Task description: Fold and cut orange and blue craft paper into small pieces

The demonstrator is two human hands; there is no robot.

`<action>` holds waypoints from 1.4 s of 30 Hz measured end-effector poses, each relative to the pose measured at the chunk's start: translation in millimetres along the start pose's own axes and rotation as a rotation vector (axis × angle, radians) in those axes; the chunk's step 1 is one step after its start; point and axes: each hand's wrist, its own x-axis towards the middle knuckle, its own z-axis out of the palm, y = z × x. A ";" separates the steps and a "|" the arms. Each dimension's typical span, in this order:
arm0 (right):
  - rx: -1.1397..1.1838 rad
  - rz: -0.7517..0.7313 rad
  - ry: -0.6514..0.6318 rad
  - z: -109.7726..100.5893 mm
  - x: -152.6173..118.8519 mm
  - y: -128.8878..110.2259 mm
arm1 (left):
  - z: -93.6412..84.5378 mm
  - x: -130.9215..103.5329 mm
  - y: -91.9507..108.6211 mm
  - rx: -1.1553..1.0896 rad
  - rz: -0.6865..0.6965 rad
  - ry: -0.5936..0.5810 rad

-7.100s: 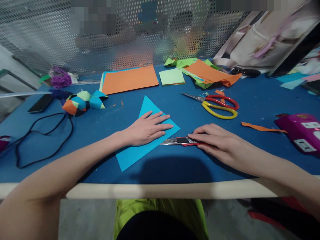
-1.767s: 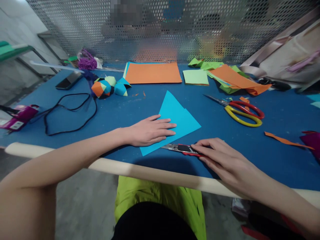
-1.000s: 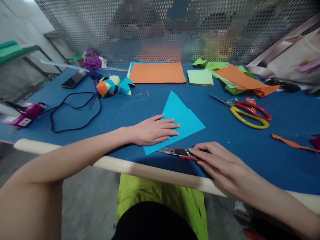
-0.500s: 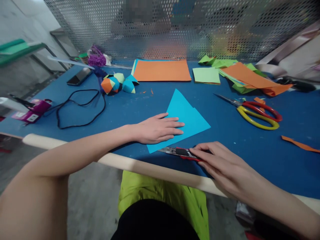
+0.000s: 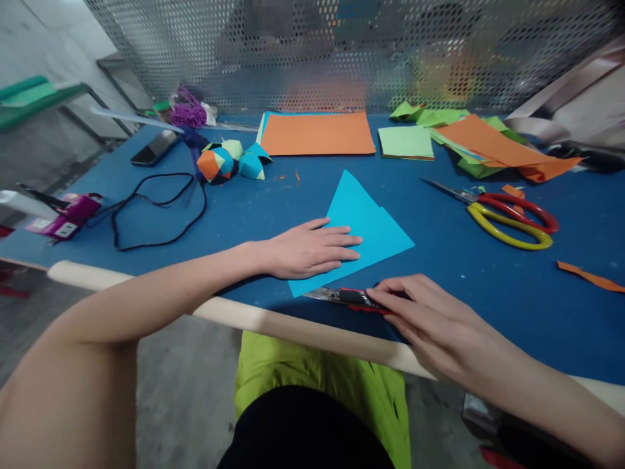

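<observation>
Folded blue paper [image 5: 364, 218] lies on the blue table, its lower left corner pointing toward the front edge. Flat on the paper's left part rests my left hand [image 5: 312, 249], fingers spread and pointing right. My right hand [image 5: 434, 316] is closed around the rear of a red and black utility knife [image 5: 354, 298]. The knife's blade is out and points left, close beside the lower edge of the paper near its left corner.
Red and yellow scissors [image 5: 512, 218] lie at the right. Behind are an orange sheet stack [image 5: 317, 135], green squares [image 5: 406, 142] and paper scraps [image 5: 502, 146]. Folded paper shapes [image 5: 219, 161], a black cord [image 5: 159, 244] and a phone [image 5: 155, 148] occupy the left. A pale roll [image 5: 303, 329] lines the front edge.
My right hand and the knife have shifted slightly left along the paper's lower edge. My left hand still presses on the paper. The camera view has moved a little.
</observation>
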 end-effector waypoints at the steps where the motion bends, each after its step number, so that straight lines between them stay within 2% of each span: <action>1: 0.005 -0.004 -0.005 -0.2 0.4 -0.7 | 0.0 -0.1 -0.1 0.000 0.003 0.002; 9: 0.023 -0.018 -0.026 -0.5 7.8 -3.8 | -0.3 -0.8 -0.2 0.007 0.004 -0.002; 15: 0.058 -0.023 -0.104 -2.1 10.1 -12.1 | -2.5 -0.5 0.4 -0.003 0.005 -0.007; 19: 0.054 -0.010 -0.043 -12.9 1.3 -10.8 | -1.9 -2.0 0.3 0.004 0.023 0.032; 23: -0.044 0.091 0.112 -34.8 -9.7 8.9 | -2.4 -4.2 -0.2 -0.002 0.013 0.135; 28: -0.311 0.314 0.408 -60.6 -20.4 58.3 | -12.0 -4.5 3.6 -0.015 -0.021 0.221; 31: -0.524 0.447 0.452 -63.2 -22.9 84.0 | -15.9 -5.8 6.1 0.009 -0.096 0.271; 34: -0.677 0.526 0.268 -55.4 -21.7 96.1 | -15.0 -7.9 5.8 0.040 -0.230 0.271; 37: -0.742 0.551 0.097 -45.8 -16.8 98.2 | -12.8 -8.8 4.1 0.055 -0.362 0.205; 42: -0.777 0.576 0.052 -48.8 -4.5 101.6 | -14.5 -8.9 5.6 0.077 -0.444 0.122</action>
